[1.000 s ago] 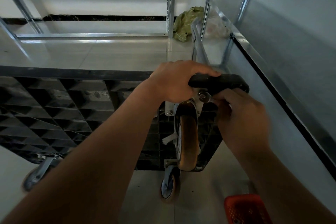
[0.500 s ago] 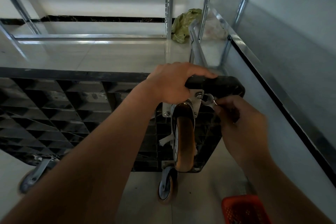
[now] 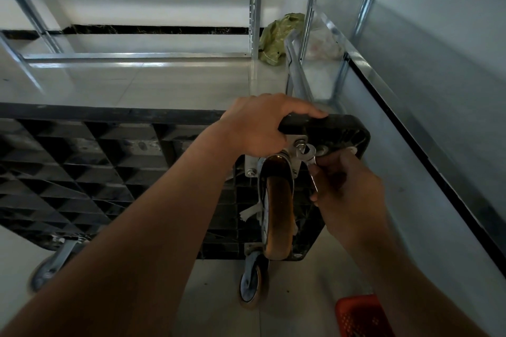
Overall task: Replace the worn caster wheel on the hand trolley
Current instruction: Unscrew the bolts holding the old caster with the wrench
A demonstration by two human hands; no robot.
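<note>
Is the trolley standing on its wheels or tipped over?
Tipped on its side. The trolley shows its ribbed underside, with the caster wheel facing the camera and the left hand gripping its upper edge.

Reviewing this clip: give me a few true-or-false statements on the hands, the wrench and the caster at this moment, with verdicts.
1. The right hand holds a wrench at a bolt on the caster plate. True.
2. The left hand hangs free. False: it grips the trolley deck's edge.
3. The caster wheel is already off. False: it sits in its fork on the deck.
4. A red basket sits at lower right. True.
</note>
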